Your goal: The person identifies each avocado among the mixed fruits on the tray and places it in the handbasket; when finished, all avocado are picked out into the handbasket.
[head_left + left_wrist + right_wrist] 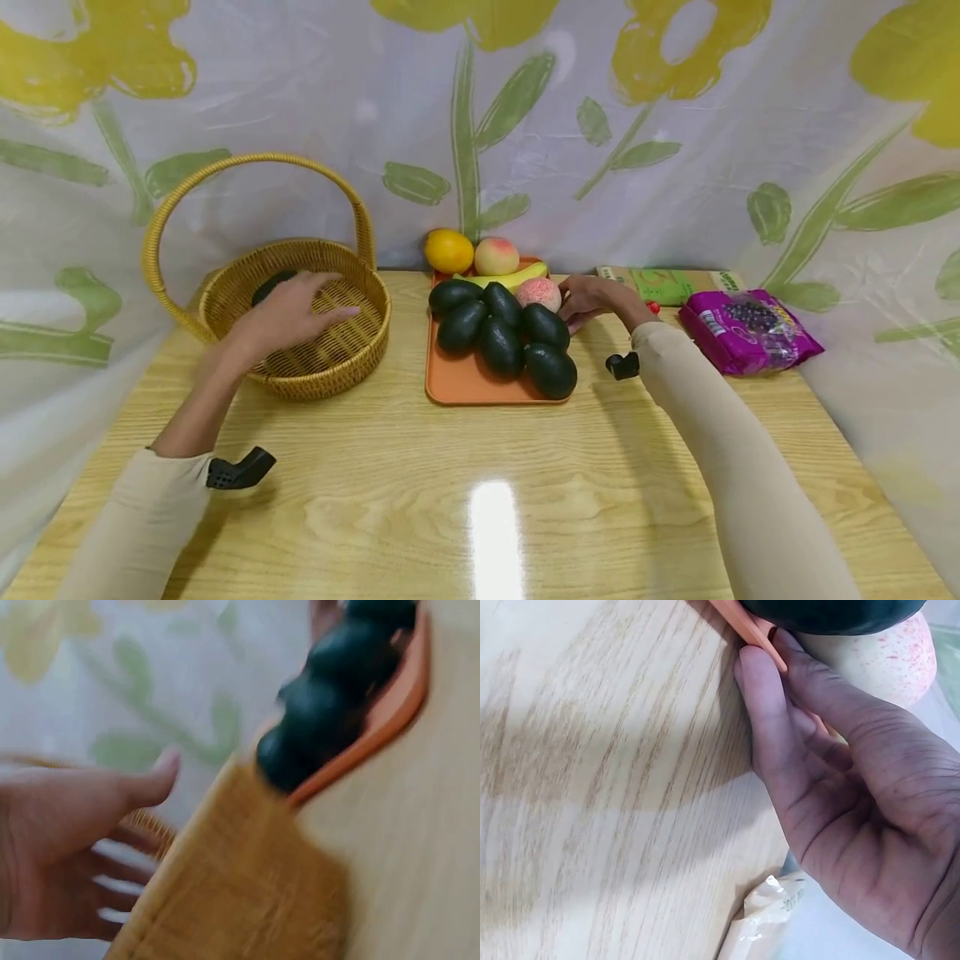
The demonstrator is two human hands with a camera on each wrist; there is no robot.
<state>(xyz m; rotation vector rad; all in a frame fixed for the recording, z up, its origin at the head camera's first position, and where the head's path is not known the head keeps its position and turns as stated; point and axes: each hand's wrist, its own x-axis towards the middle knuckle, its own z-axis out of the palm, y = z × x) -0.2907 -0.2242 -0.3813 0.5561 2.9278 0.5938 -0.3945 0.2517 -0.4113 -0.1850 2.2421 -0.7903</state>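
Observation:
My left hand [292, 315] hovers over the wicker basket [330, 382], its fingers extended and nothing held. Beneath that hand, partly hidden, a dark avocado [272, 286] lies inside the basket. At the right edge of the orange tray [472, 379], my right hand [603, 296] pinches the rim, as the right wrist view shows with the thumb on top of the tray edge [754, 630]. Several avocados [501, 346] cover the tray's middle. Behind them are a banana [528, 273], a speckled pink peach [538, 293], a smoother peach [497, 256] and a lemon-like yellow fruit [449, 251].
A purple grape-print bag [750, 329] lies on the right of the wooden table [360, 500]. Against the flowered curtain [300, 83] is a flat green package [667, 286], with a small red item [654, 307] near it. The basket's tall handle [255, 158] arches above its bowl.

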